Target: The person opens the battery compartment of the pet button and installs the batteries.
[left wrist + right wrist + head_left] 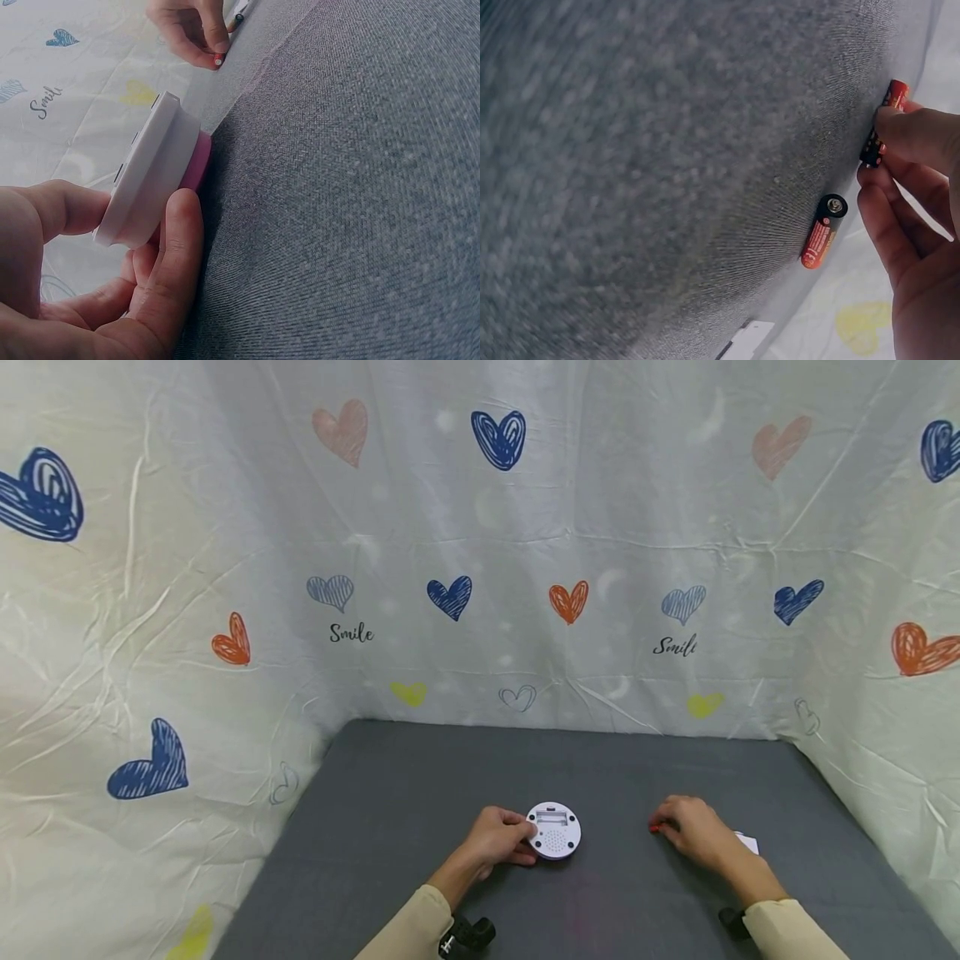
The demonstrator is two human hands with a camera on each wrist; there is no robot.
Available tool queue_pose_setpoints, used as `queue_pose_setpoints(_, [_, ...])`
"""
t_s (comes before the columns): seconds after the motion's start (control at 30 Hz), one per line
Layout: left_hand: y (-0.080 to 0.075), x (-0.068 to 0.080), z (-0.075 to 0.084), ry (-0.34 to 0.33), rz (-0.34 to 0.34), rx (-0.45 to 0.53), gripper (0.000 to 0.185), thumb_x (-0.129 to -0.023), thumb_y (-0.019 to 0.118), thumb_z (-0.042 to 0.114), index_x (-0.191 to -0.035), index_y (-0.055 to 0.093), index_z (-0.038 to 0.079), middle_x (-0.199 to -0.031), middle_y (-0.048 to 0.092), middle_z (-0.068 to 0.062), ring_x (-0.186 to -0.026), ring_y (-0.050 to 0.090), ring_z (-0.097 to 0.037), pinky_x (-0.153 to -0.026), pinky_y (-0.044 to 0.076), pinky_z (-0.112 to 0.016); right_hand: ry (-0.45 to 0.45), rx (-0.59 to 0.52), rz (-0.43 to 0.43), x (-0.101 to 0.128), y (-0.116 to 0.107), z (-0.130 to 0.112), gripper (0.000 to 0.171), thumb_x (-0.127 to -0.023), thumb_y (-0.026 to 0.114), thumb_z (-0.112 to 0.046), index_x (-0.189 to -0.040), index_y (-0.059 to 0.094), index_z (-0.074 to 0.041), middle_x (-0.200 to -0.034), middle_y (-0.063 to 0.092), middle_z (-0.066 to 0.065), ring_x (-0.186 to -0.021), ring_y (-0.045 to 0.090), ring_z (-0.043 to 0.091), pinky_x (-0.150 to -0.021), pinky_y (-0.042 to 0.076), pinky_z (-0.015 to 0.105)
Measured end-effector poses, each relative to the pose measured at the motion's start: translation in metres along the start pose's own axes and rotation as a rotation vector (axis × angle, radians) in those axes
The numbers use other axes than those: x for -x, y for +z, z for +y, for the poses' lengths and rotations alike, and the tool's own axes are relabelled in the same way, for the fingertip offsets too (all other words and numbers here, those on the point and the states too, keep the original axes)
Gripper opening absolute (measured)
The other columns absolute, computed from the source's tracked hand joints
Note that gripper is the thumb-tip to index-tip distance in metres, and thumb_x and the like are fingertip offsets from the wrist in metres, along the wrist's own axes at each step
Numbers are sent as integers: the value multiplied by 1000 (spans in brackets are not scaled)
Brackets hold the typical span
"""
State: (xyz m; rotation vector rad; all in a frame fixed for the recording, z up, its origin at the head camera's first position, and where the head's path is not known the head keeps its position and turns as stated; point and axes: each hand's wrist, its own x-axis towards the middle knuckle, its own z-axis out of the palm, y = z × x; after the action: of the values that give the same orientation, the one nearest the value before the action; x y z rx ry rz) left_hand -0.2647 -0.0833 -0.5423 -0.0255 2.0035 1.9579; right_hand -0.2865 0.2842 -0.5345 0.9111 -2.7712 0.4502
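My left hand [498, 838] grips a round white battery-powered device [555, 842] by its left edge, thumb on top and fingers beneath. Its back faces up, with a battery slot that looks bare, small dark feet and a patch of speaker holes. From the side, the left wrist view shows a pink part [196, 161] under the white body, close to the cloth. Off to the right, my right hand [697, 832] pinches a red and black battery [898, 94] between thumb and fingers. A second such battery [825, 232] lies on the cloth beside that hand.
Grey cloth [450, 768] covers the table. A white flat-looking object [748, 842], partly hidden by the right hand, lies on the right. White curtains [570, 510] printed with hearts stand behind the table and along both sides.
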Motion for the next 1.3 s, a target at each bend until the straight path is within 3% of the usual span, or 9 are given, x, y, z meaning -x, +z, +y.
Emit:
queue_pose_setpoints(0.47, [0, 2, 0, 10, 2, -5, 20, -99, 70, 1, -114, 73, -13, -93, 75, -15, -73, 76, -18, -68, 72, -35, 48, 13, -4, -11, -10, -8, 13, -92, 85, -6, -93, 82, -19, -91, 73, -9, -84, 72, 16, -72, 64, 38])
queue_pose_setpoints(0.97, [1, 3, 2, -3, 16, -22, 21, -99, 72, 3, -114, 73, -11, -94, 76, -16, -75, 77, -20, -69, 72, -36, -8, -13, 62, -36, -28, -30, 11, -94, 84, -4, -101, 84, -13, -93, 75, -5, -83, 72, 15, -71, 63, 33])
queue_pose_setpoints(1.3, [1, 4, 3, -7, 16, -23, 20, -99, 72, 3, -114, 73, -11, -95, 76, -16, -75, 77, -19, -69, 72, -36, -64, 2, 95, -59, -35, -48, 12, -93, 84, -2, -100, 84, -13, -93, 76, -5, -85, 72, 17, -73, 64, 38])
